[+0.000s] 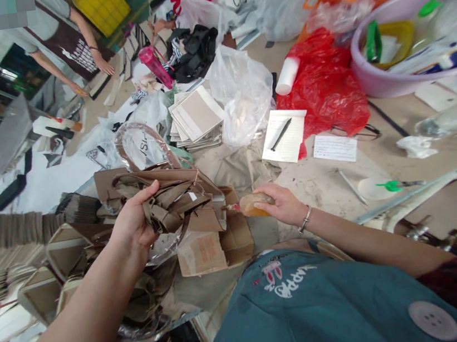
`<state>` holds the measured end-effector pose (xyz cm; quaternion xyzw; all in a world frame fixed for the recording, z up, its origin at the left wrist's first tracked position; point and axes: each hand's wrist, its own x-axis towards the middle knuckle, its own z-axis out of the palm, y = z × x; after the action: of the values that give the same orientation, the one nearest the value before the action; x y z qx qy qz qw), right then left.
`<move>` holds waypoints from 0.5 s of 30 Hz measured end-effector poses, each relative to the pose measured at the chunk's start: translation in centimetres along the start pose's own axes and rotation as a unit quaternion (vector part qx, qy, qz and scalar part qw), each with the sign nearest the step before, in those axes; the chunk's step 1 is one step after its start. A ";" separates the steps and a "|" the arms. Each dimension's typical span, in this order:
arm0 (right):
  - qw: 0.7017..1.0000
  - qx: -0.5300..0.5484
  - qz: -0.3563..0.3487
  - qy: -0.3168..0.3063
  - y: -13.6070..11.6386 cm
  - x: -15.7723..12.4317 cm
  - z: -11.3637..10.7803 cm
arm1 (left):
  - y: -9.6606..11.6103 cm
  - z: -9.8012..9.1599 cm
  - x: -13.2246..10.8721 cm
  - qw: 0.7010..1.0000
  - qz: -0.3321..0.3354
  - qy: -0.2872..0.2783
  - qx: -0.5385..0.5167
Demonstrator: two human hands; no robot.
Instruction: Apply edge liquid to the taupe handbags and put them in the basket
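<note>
My left hand (pixel 139 216) is closed round a bundle of brown straps (pixel 169 204) that belongs to a brown bag piece with a clear plastic-wrapped handle (pixel 145 131). In my right hand (pixel 281 203) is a small squeeze bottle (pixel 254 204) with amber contents, its reddish tip pointing left at the edge of the brown piece. Whether the tip touches the piece I cannot tell. Below the piece sits an open cardboard box (pixel 237 237).
Stacked brown pieces (pixel 22 237) stand at the left. Ahead are square panels (pixel 198 113), a notepad (pixel 285 135) with a pen, a red plastic bag (pixel 326 85) and a purple basin (pixel 410 82). Another person's hands (pixel 102 63) rest on the far table.
</note>
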<state>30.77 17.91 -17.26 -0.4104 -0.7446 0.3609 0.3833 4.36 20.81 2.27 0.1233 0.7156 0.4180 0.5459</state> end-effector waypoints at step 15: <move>0.997 0.030 0.068 0.016 0.4 0.0 -0.3 | -0.5 -0.7 -1.2 0.999 -0.013 -0.002 -0.039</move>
<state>31.14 18.13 -17.45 -0.4535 -0.6978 0.4019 0.3819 4.36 19.42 2.78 0.0940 0.6990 0.4383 0.5572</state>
